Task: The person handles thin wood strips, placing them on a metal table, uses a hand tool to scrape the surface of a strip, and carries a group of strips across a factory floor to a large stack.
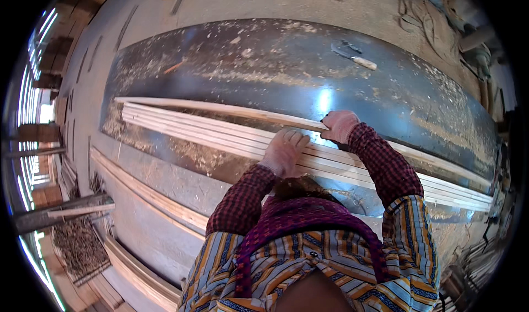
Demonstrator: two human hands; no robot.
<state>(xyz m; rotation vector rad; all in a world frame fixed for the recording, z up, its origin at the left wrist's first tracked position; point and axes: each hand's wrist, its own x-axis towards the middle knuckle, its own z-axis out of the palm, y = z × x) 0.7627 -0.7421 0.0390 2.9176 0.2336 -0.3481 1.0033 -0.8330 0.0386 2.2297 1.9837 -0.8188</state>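
Note:
A row of several long pale wooden strips lies side by side across the metal-topped table. Over their middle rests my left hand in a light glove, its fingers curled across the strips. My right hand, also gloved, is closed on a single wooden strip at the row's far side. That strip stands a little apart from the others along much of its length, with a narrow gap between. The right thumb and part of the fingers wrap its far edge.
A sickle-like curved blade with a pale handle lies on the table's far right. Wood shavings and dust are scattered over the metal. More long strips lie at the left, near a crate of wood scraps. Hoses or cloth hang at the far right.

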